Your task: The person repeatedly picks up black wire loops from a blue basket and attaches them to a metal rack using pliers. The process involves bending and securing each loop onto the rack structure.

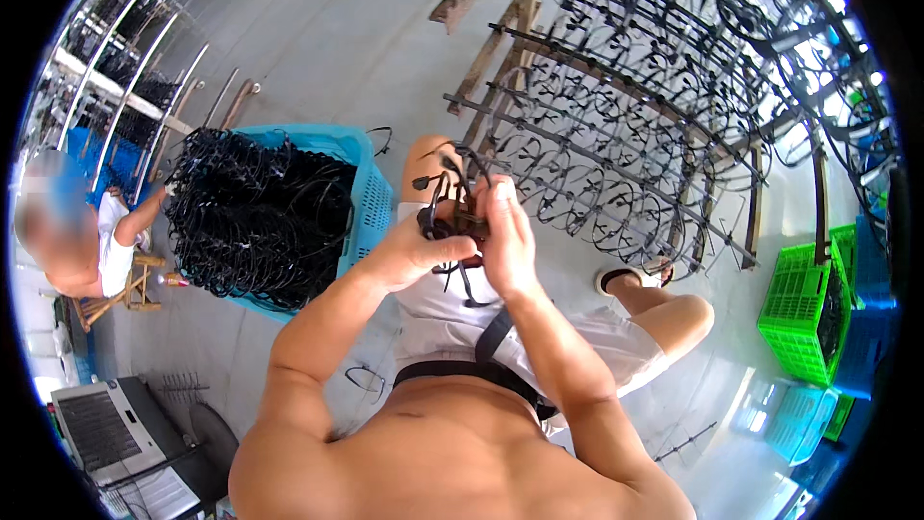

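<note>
In front of my body, above my lap, both hands are close together around a small bunch of thin black cables [445, 195]. My left hand [416, 248] is closed on the lower left side of the bunch, its thumb lying across toward the right. My right hand [507, 239] grips it from the other side, fingers pointing up and away from me. Loops and flat dark ends stick out above my fingers, and a strand hangs below. Exactly what the fingertips pinch is hidden. To the left, a blue plastic basket [371, 195] is heaped with tangled black cables [260, 221].
Racks [616, 144] hung with many black looped pieces fill the far right. Green crates [797, 313] and a light blue crate [804, 421] stand at the right. Another person [87, 241] sits at the left beside a wooden stool [135, 289]. A black-and-white machine [144, 438] stands lower left.
</note>
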Motion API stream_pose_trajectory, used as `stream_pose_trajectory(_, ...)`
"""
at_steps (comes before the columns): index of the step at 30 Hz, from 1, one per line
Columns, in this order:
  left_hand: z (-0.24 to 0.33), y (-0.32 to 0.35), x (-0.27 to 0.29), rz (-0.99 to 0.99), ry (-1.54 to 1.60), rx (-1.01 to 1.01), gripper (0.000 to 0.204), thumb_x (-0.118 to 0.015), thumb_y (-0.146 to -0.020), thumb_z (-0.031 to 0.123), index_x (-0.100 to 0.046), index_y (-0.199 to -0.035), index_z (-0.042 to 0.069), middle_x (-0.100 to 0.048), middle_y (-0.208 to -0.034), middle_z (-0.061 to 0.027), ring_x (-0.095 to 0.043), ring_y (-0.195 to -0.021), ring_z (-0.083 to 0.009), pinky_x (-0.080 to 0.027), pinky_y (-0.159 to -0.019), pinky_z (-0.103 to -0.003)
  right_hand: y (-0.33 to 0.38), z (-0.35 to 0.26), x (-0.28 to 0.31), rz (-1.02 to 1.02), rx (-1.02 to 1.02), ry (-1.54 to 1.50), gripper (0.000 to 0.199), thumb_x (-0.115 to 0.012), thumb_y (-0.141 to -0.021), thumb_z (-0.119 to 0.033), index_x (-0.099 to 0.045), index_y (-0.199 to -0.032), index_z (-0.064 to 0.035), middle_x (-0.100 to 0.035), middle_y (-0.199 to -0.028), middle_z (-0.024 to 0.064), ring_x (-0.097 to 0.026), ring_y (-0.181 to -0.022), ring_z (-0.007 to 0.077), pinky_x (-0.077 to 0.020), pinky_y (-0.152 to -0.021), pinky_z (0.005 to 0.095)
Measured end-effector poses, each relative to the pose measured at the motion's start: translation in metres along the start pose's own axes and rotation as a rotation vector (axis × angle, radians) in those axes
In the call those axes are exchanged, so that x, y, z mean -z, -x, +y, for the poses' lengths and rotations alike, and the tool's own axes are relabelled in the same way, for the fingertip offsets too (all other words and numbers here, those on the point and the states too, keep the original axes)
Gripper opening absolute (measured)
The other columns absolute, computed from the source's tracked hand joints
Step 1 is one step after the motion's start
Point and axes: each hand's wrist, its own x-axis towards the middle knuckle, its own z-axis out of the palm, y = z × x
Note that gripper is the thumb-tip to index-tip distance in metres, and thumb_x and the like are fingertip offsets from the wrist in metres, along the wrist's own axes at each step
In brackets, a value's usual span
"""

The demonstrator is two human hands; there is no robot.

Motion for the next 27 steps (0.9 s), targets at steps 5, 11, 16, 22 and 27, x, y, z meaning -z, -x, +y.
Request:
stream_pose_trajectory(5,-0.002,-0.004,-0.014,-0.101,-0.330,0.013,0.055,-0.080,-0.072,0.013,-0.048,-0.115,-0.001,-0.057,-0.099,-0.0032,-0.055,-0.089,-0.0124,-0.046,-0.079,-0.027,0.011,0.005,0.005,0.155,-0.013,0.195,0.031,-0.038,-0.100,-0.022,-0.036,-0.115,0.0055,-0.047,-0.102,0.0118,-0.054,-0.086,0.0171,-0.0473,-0.076,0.0292)
stream_pose_trajectory(11,0.003,-0.008,-0.034,-0.002,-0.575,0.112,0.043,-0.074,-0.072,0.004,-0.054,-0.110,0.001,-0.064,-0.091,-0.0029,-0.060,-0.083,-0.0103,-0.049,-0.077,-0.026,0.020,-0.019,0.042,-0.083,-0.119,0.242,0.026,-0.050,-0.097,-0.022,-0.046,-0.109,0.0003,-0.051,-0.091,0.0028,-0.050,-0.084,0.0105,-0.0460,-0.075,0.0257)
stream_pose_trajectory(16,-0.007,-0.014,-0.037,0.071,-0.564,0.112,0.039,-0.071,-0.067,0.001,-0.056,-0.104,0.004,-0.057,-0.082,0.0022,-0.053,-0.072,-0.0062,-0.044,-0.064,-0.023,0.032,-0.027,0.049,0.212,0.043,0.677,0.049,-0.069,-0.083,-0.019,-0.042,-0.118,0.0025,-0.046,-0.113,0.0157,-0.053,-0.093,0.0208,-0.0477,-0.080,0.0318)
stream_pose_trajectory(22,-0.001,-0.002,-0.034,0.026,-0.249,0.326,0.040,-0.070,-0.070,-0.003,-0.051,-0.105,-0.005,-0.065,-0.083,-0.0102,-0.065,-0.072,-0.0165,-0.054,-0.066,-0.029,0.026,-0.054,0.083,-0.256,0.415,0.989,0.021,-0.071,-0.076,-0.023,-0.056,-0.079,-0.0075,-0.056,-0.093,0.0068,-0.049,-0.097,0.0267,-0.0319,-0.090,0.0416)
stream_pose_trajectory(27,0.001,-0.006,-0.030,-0.011,-0.003,0.471,0.041,-0.067,-0.072,-0.004,-0.050,-0.110,-0.003,-0.062,-0.084,-0.0120,-0.065,-0.075,-0.0212,-0.053,-0.067,-0.031,0.030,-0.064,0.095,-0.433,0.458,0.938,0.028,-0.073,-0.078,-0.024,-0.055,-0.066,-0.0057,-0.056,-0.081,0.0050,-0.052,-0.083,0.0257,-0.0380,-0.080,0.0375)
